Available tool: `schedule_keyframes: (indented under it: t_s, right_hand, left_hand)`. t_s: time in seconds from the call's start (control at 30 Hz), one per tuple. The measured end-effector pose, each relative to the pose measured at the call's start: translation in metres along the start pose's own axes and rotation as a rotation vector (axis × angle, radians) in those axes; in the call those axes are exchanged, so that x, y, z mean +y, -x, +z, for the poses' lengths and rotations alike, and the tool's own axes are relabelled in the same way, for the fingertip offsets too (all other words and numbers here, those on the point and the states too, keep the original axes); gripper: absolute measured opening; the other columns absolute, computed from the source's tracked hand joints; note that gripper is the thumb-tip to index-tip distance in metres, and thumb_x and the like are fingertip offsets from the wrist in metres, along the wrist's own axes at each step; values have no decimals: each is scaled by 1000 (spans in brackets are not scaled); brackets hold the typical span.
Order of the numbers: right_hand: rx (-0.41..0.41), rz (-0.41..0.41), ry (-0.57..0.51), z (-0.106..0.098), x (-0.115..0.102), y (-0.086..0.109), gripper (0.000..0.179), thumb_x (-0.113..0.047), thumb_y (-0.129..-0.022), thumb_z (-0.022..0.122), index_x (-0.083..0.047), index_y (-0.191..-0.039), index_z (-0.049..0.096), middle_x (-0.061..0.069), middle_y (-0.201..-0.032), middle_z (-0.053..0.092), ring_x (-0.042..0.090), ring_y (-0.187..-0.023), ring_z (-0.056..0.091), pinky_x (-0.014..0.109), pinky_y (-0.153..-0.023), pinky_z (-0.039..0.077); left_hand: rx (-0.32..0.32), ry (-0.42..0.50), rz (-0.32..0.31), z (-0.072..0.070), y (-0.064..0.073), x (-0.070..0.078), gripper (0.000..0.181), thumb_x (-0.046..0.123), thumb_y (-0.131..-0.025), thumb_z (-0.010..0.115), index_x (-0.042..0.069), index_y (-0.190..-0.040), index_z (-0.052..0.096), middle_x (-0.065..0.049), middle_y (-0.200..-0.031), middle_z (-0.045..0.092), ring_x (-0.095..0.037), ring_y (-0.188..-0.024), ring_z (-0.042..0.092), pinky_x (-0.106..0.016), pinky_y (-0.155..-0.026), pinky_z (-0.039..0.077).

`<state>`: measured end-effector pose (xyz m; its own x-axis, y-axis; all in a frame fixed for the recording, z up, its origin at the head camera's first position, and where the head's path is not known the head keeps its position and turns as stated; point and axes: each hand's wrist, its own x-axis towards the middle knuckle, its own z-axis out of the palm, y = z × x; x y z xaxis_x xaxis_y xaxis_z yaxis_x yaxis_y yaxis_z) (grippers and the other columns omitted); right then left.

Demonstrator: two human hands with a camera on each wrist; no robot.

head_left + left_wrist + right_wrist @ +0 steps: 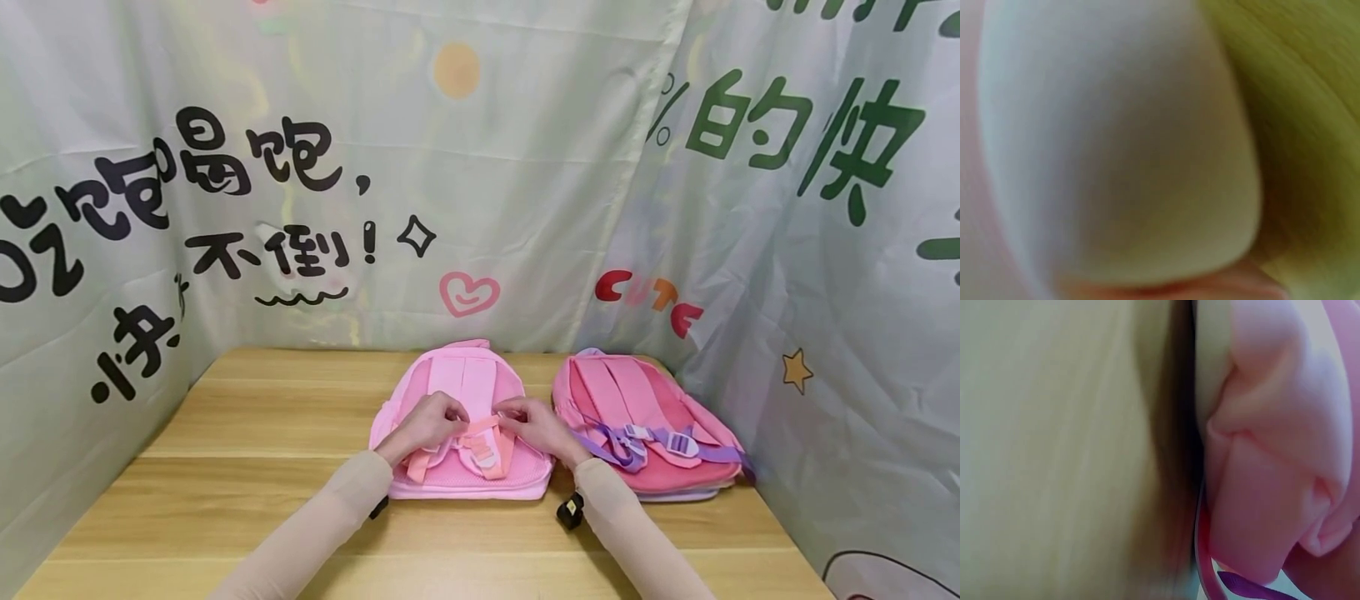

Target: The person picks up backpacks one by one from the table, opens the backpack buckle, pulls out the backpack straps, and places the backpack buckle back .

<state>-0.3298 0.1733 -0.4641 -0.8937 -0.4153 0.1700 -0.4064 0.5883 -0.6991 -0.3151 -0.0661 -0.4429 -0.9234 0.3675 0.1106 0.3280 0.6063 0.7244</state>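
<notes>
A light pink backpack (465, 367) lies on the table with its shoulder-strap side up. Across its lower middle, coral webbing straps (497, 467) are looped together between both hands. My left hand (431, 423) pinches the webbing from the left side, thumb and fingers bent together. From the right, my right hand (534, 423) pinches the webbing's other side. A pale sleeve (1129, 144) fills most of the left wrist view and hides that hand's fingers. The right wrist view is mostly sleeve (1272, 456) and blurred tabletop, so its fingertips are hidden too.
To the right lies a darker pink backpack (637, 387) with purple straps (705, 452) and pale buckles, close to my right forearm. Both bags rest on a wooden table (285, 417). Printed cloth (525, 208) hangs behind and at the sides. A black wrist device (571, 511) sits below my right sleeve.
</notes>
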Motion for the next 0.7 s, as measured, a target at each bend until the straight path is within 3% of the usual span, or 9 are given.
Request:
schedule_keyframes:
  t_s: [0.3,0.43,0.57,0.7]
  right_hand:
    - [13,4,-2,0,0,-1,31,-19,-89,71,-15,-120,70,2,-114,68,16,-100,59,36,-90,49]
    - [19,-3,-20,0,0,-1,35,-20,-89,72,-13,-123,68,4,-119,68,17,-104,62,35,-91,50]
    - [27,5,-71,0,0,-1,37,-22,-89,73,-11,-124,68,8,-119,69,19,-104,63,32,-89,51]
    - [71,57,-191,-1,0,0,35,-19,-89,72,-8,-122,68,12,-115,70,21,-102,66,28,-85,53]
  left_hand:
    - [11,25,47,-1,0,-3,8,10,-85,71,10,-90,77,4,-79,71,-6,-71,59,-26,-70,49]
    - [33,42,83,-3,1,-4,11,10,-85,71,8,-95,76,2,-82,71,-7,-75,61,-26,-73,51]
    - [78,66,100,-3,2,-6,15,9,-85,70,7,-99,75,2,-85,71,-8,-78,62,-27,-75,51]
    - [129,96,126,-6,4,-7,16,9,-87,69,7,-102,74,1,-90,72,-10,-83,64,-28,-75,52]
